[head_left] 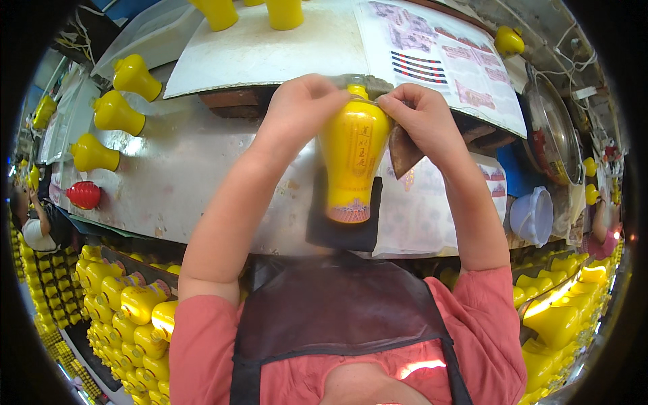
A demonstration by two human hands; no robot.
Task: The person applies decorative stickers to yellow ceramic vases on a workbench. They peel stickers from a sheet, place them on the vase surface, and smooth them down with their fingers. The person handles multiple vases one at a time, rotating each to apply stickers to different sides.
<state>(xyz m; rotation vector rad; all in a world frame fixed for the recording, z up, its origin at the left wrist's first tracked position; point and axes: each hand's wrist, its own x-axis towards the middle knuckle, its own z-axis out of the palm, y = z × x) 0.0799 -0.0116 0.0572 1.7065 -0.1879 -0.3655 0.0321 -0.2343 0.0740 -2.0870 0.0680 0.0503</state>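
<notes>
A yellow vase-shaped bottle (356, 152) lies in front of me, neck away, with dark writing on its front and a pink-purple pattern round its base. A thin dark decal strip (365, 102) crosses its shoulder. My left hand (304, 104), slightly blurred, is closed with thumb and finger at the strip's left end. My right hand (424, 115) pinches at the other end, beside the shoulder. Below the right palm juts a brown, flat, pointed piece (405, 154); whether the palm holds it is hidden. A black pad (368, 237) lies under the bottle.
A white board (270, 57) carries decal sheets (442, 50) and yellow bottles (285, 13). More yellow bottles (120, 113) and a red one (84, 195) line the table's left side. At right are a bucket (532, 214) and a basin (550, 128). Racked bottles (142, 304) flank me.
</notes>
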